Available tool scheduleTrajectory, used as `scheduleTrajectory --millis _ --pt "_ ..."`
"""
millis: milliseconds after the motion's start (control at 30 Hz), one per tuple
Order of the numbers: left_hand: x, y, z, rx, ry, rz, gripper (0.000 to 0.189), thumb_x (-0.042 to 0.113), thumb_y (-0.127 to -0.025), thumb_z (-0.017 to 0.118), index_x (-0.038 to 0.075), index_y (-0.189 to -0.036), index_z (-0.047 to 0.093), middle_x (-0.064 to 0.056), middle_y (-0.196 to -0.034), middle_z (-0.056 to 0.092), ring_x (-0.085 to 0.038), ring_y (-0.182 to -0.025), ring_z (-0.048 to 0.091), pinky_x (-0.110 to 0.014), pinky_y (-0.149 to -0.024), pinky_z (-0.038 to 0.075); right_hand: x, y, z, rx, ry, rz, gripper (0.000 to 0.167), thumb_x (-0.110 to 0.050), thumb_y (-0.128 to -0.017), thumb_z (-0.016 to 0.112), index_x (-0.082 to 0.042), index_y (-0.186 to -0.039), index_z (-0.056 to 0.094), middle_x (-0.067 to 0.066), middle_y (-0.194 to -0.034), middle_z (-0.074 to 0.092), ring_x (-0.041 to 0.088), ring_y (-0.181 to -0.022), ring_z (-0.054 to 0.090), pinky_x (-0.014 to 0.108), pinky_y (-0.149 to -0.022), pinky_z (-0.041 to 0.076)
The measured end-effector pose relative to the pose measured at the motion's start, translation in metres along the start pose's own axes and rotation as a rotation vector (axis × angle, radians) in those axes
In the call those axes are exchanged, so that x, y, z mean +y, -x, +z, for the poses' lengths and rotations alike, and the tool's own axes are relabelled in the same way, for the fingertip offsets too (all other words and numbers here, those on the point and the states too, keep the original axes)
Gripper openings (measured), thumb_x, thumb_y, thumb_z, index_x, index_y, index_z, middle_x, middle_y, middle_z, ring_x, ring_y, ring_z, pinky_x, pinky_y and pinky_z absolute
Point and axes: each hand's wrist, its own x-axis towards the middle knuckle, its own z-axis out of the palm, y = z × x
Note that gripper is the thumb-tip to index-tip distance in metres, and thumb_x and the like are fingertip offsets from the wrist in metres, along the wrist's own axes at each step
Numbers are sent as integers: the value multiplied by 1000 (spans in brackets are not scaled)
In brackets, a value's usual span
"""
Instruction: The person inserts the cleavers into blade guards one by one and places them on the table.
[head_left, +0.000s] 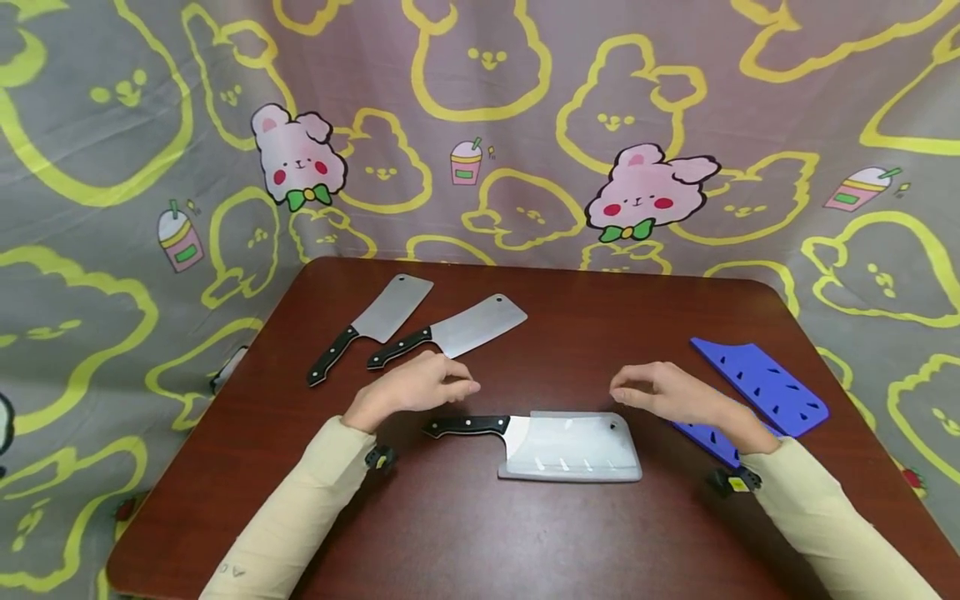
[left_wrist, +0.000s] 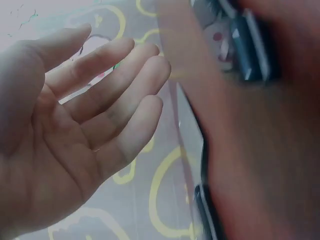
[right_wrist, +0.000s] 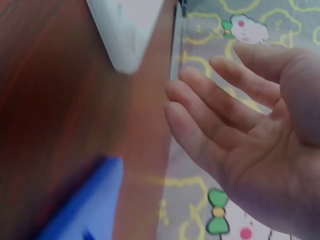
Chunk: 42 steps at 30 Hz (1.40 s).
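A cleaver with a black riveted handle [head_left: 468, 425] lies in front of me, its blade inside a translucent whitish blade cover [head_left: 577, 471] with slanted slots. My left hand [head_left: 423, 383] hovers just above the handle, fingers relaxed and holding nothing; the left wrist view shows its bare palm. Past the cover's far right corner hangs my right hand [head_left: 663, 392], loosely bent and holding nothing. Beneath the right forearm sits a blue slotted piece [head_left: 708, 440], partly hidden, and a second blue slotted piece [head_left: 765, 387] lies beyond it.
Two bare cleavers lie at the back left: one cleaver [head_left: 393, 307] nearer the table's left edge, another cleaver [head_left: 480, 325] just beyond my left hand. The brown table [head_left: 480, 542] meets a patterned cloth [head_left: 517, 75] hanging behind and at the sides.
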Motion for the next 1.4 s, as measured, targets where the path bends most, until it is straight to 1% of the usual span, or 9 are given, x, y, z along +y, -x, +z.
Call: scheduleTrajectory --millis 133,267,533,633,733,833,1000,1233,1400 --pt "-9 3 -13 27 -12 -29 29 35 -99 57 12 -90 72 3 -72 63 -5 -63 50 -25 -61 41 7 15 -10 42 17 28 19 -29 -98 60 -15 -109 67 3 -99 70 12 -81 63 25 -68 51" --pt "-22 6 -23 47 11 -74 28 33 -100 57 10 -88 70 3 -71 57 -8 -62 46 -27 -59 39 11 32 -19 76 60 75 17 -31 -97 61 -20 -110 65 -1 -101 69 4 -84 61 25 -71 52" --pt "-48 16 -39 128 31 -194 24 32 -99 58 11 -101 70 -4 -73 57 -15 -63 47 -30 -57 38 19 53 -32 140 152 140 21 -31 -95 65 -18 -112 66 -5 -104 69 3 -90 62 26 -72 53" --pt "-54 18 -42 179 0 -206 24 30 -99 58 11 -105 71 -2 -78 61 -17 -70 52 -33 -63 42 24 56 -35 151 168 155 25 -28 -94 67 -14 -114 65 -4 -102 70 2 -86 62 25 -68 51" --pt "-62 19 -43 215 -18 -230 25 30 -99 58 12 -111 70 -4 -95 70 -19 -86 61 -38 -77 49 29 60 -38 145 178 175 32 -28 -93 68 -11 -118 62 -2 -101 70 3 -83 61 25 -66 50" --pt "-69 20 -42 236 -26 -265 26 30 -99 58 12 -114 69 -7 -109 72 -23 -98 65 -43 -86 51 36 66 -39 130 180 204 40 -32 -91 70 -9 -122 59 2 -104 69 10 -86 62 26 -67 50" --pt "-81 18 -39 239 -26 -322 27 30 -99 58 12 -117 65 -10 -112 71 -24 -99 66 -43 -86 51 46 77 -40 74 204 261 63 -40 -87 73 -4 -133 49 17 -117 62 29 -103 60 36 -74 52" --pt "-93 13 -37 198 -38 -340 38 28 -98 60 5 -128 57 -19 -123 62 -32 -108 60 -48 -91 49 56 88 -39 -1 277 310 88 -51 -79 77 1 -139 41 29 -121 56 43 -109 56 53 -80 51" --pt "-98 13 -35 132 -50 -344 47 25 -96 64 2 -134 51 -23 -130 56 -37 -120 54 -53 -100 44 61 98 -39 -69 374 412 97 -59 -72 78 0 -138 39 38 -121 51 55 -107 49 64 -79 46"
